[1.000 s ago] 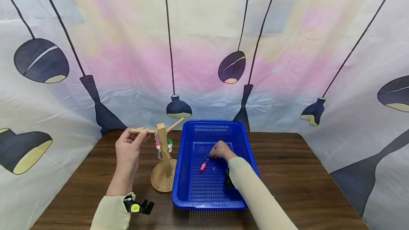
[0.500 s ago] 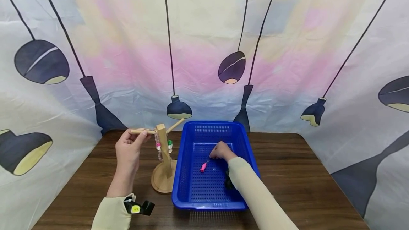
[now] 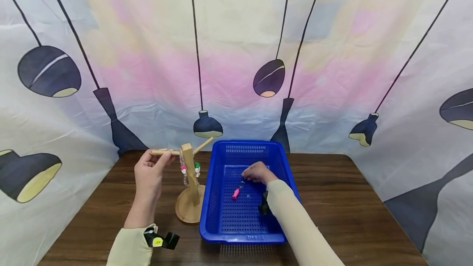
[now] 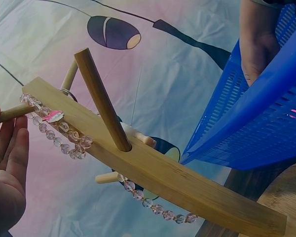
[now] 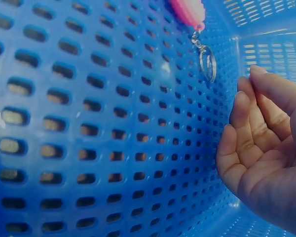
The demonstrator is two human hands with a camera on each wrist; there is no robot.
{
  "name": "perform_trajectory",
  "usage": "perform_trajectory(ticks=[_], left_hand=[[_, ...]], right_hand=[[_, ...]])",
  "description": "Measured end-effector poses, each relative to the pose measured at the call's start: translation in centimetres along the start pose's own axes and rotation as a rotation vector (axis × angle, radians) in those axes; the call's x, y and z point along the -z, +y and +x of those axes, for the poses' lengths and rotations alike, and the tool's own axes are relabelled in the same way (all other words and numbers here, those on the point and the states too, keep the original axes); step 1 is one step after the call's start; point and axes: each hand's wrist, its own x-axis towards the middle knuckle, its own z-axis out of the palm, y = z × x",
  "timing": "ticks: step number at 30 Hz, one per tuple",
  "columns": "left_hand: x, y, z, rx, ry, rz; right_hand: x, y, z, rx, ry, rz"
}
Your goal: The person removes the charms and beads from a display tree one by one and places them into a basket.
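Observation:
My left hand (image 3: 149,171) pinches the end of an upper peg on a wooden stand (image 3: 191,175). From that peg hangs a clear pinkish bead bracelet (image 4: 52,131) with a pink-and-white charm. Another bead bracelet (image 4: 158,209) hangs lower, and a green-and-white charm (image 3: 197,169) shows behind the post. Inside the blue basket (image 3: 244,238), a pink keychain (image 3: 235,193) lies on the floor. Its metal ring (image 5: 207,64) points toward my right hand (image 3: 257,172). That hand hovers just beyond the ring, fingers loosely bent, thumb close to the index fingertip, nothing visible between them.
The basket stands right beside the stand's round wooden base (image 3: 187,209) on a dark wooden table (image 3: 325,200). A peg (image 4: 101,96) juts from the post. Behind the table hangs a cloth backdrop (image 3: 236,73) printed with lamps.
My right hand has drawn slightly up and away from the keychain's ring, leaving a small gap. The keychain stays on the basket floor. My left hand keeps its grip on the peg.

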Motion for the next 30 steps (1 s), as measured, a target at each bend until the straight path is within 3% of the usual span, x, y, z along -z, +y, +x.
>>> perform_trajectory(ticks=[7,13,21,30], left_hand=[[-0.1,0.2,0.1,0.043,-0.011,-0.052],[0.1,0.4,0.2,0.056,-0.056,-0.138],[0.3,0.5,0.3,0.069,-0.068,-0.122],[0.3,0.4,0.2,0.073,-0.071,-0.123]], right_hand=[[0.7,-1.5,-0.7,0.001,0.030,0.047],[2.1,-4.0,-1.2,0.023,-0.001,0.088],[3.4,-7.7,-2.4,0.099,-0.055,0.061],[3.9,-10.6,-5.2,0.217,-0.107,0.022]])
